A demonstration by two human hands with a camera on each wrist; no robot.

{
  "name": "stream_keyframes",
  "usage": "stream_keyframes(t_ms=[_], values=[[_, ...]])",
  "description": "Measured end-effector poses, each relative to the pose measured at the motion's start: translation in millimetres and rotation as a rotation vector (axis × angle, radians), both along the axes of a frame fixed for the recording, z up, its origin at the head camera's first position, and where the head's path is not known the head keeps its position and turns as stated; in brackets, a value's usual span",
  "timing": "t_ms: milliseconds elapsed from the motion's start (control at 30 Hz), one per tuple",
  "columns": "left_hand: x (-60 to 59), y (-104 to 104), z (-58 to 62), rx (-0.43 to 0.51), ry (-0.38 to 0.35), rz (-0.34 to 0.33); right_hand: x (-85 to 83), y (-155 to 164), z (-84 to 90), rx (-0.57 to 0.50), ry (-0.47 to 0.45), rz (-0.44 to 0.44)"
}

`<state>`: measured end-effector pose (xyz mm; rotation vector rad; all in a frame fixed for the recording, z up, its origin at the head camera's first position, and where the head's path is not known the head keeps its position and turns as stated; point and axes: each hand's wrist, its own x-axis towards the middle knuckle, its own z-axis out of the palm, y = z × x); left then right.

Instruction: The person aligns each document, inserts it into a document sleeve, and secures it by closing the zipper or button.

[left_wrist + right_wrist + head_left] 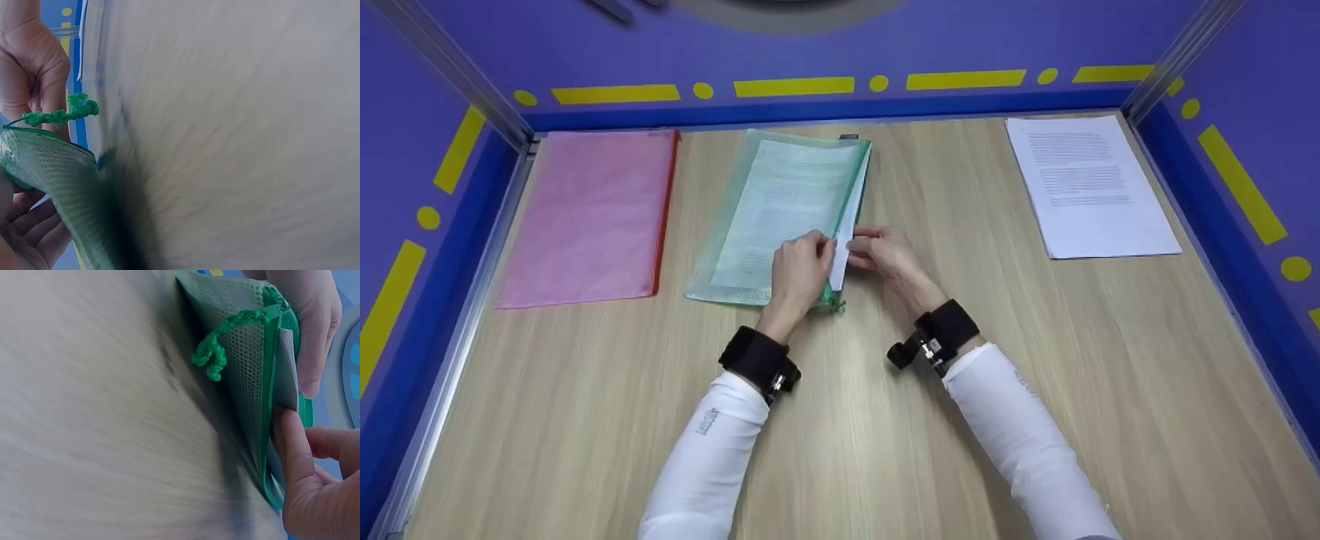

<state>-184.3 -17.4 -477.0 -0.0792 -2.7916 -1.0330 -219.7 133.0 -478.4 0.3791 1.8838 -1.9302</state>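
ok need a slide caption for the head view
Both hands, left hand and right hand, hold white paper at the green mesh pouch's open edge.

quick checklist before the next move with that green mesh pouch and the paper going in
1. Left hand holds the green mesh pouch at its open edge: ok.
2. Right hand grips the white paper at that edge: ok.
3. Paper fully inside the pouch: not ok, a strip sticks out on the right side.
4. Zipper open where the paper enters: ok, seen in the right wrist view.
5. Green pull cord clear of the opening: ok, it hangs outside.
6. Slider position: cannot tell.
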Motion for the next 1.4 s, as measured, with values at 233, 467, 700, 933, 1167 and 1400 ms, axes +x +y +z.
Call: stream_keyframes(t_ms=[233, 467, 700, 933, 1167, 1400], values=[[0.9, 4, 0.7, 0.005, 0.006, -0.008, -1.6, -3, -2.6, -0.003, -0.021, -0.003], [-0.1, 6, 0.9, 0.011, 0.007, -0.019, -2.1, -8, -5.3, -0.019, -0.02, 0.008], [2.4, 8, 0.7, 0.009, 0.01, -0.033, -0.2, -11, -4.1, 0.031, -0.01, 0.05], [2.6, 9, 0.0, 0.005, 0.041, -0.044, -1.0, -15, -3.9, 0.096, 0.017, 0.057], [3.0, 10, 0.0, 0.0, 0.017, -0.032, 1.5, -9, -3.0, 0.075, 0.029, 0.068], [-1.1, 12, -1.1, -0.014, 0.0, -0.022, 1.0, 12, -1.5, -0.041, -0.001, -0.014]])
